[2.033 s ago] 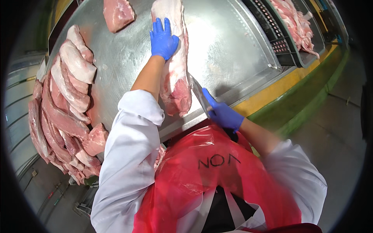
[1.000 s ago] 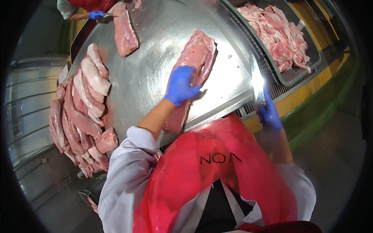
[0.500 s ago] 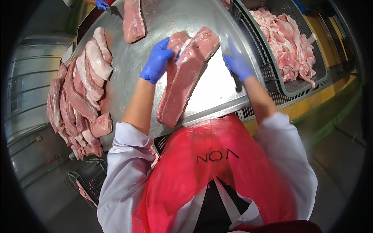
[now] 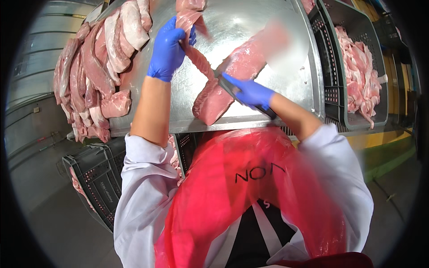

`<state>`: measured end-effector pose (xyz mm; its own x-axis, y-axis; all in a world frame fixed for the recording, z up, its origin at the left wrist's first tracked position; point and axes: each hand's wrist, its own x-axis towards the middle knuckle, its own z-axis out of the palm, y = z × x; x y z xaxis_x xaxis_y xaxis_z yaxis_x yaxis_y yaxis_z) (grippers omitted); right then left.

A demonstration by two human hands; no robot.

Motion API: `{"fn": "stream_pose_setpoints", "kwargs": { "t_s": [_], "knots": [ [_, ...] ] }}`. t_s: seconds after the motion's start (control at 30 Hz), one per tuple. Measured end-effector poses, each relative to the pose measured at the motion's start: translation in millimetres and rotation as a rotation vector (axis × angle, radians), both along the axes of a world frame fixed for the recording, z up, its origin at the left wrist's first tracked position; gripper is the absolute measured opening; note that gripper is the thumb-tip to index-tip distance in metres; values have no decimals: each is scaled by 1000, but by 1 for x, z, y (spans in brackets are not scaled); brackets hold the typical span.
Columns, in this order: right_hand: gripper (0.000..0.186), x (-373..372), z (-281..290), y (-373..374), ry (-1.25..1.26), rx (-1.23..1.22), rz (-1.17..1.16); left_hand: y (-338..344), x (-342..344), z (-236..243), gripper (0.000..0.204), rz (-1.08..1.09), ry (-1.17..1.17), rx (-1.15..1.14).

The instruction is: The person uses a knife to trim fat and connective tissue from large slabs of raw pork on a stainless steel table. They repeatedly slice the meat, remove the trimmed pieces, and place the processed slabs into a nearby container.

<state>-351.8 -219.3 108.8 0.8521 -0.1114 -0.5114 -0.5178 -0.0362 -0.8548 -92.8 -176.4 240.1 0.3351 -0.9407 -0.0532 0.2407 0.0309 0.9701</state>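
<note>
A blue glove covers my left hand (image 4: 169,51), whose fingers are closed on a strip of pink meat (image 4: 201,60) lifted from a long loin (image 4: 239,67) lying diagonally on the steel table (image 4: 290,91). My right hand (image 4: 246,93), also gloved in blue, grips a knife (image 4: 226,84), angled across the loin where the strip joins it. The far end of the loin is blurred. Another piece of meat (image 4: 190,4) sits at the top edge of the view.
A heap of long meat cuts (image 4: 103,58) covers the table's left end. To the right stands a grey perforated crate (image 4: 377,58) of meat trimmings (image 4: 357,76). More crates (image 4: 96,178) with meat are below the table at lower left, beside my red apron (image 4: 241,205).
My left hand has risen, pulling the strip up and away from the loin. My right hand has brought the knife from the right onto the meat. The co-worker's hand has left view.
</note>
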Motion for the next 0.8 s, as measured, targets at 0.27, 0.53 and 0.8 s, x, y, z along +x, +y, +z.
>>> {"fn": "stream_pose_setpoints", "kwargs": {
  "t_s": [0.27,0.53,0.8],
  "knots": [
    [76,38,14,17,25,-41,105,0,5,38,24,-16,-19,-43],
    [73,-10,-26,45,-215,-225,352,59,63,83,47,-62,58,-235],
    [67,22,-25,61,-282,-313,463,197,86,167,58,-51,108,-459]
  ]
}}
